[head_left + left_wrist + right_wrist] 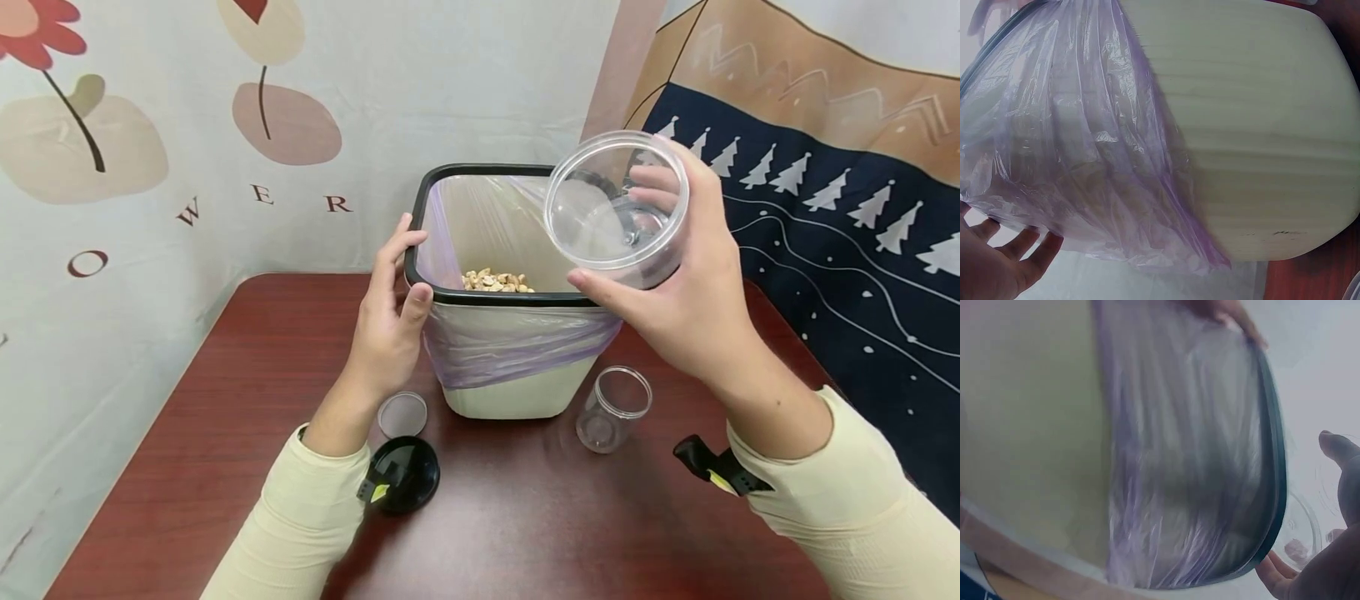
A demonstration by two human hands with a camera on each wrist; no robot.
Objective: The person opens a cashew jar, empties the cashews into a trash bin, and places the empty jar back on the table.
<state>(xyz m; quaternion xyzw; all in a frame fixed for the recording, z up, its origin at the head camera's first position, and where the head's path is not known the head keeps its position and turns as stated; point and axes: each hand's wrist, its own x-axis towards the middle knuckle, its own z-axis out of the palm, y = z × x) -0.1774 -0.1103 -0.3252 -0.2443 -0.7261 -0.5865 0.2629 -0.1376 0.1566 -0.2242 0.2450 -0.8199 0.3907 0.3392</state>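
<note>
A pale cream trash bin (504,398) with a black rim stands on the table. Its translucent purple liner (517,337) folds down over the outside. Inside lie light-brown nuts (497,281), probably peanuts. My left hand (386,333) rests at the bin's left corner, thumb and index finger on the rim. In the left wrist view, its fingers (1044,256) touch the liner's side. Above the bin's right side, my right hand (693,267) grips a clear plastic jar (618,204) round its side. The jar is tilted, with no contents visible. In the right wrist view it is partly hidden.
A smaller clear jar (613,410) stands uncovered at the bin's front right. Left of the bin's base lie a clear round lid (402,415) and a black round lid (412,475), the latter partly behind the left wrist strap. Printed cloths (450,100) hang behind the table.
</note>
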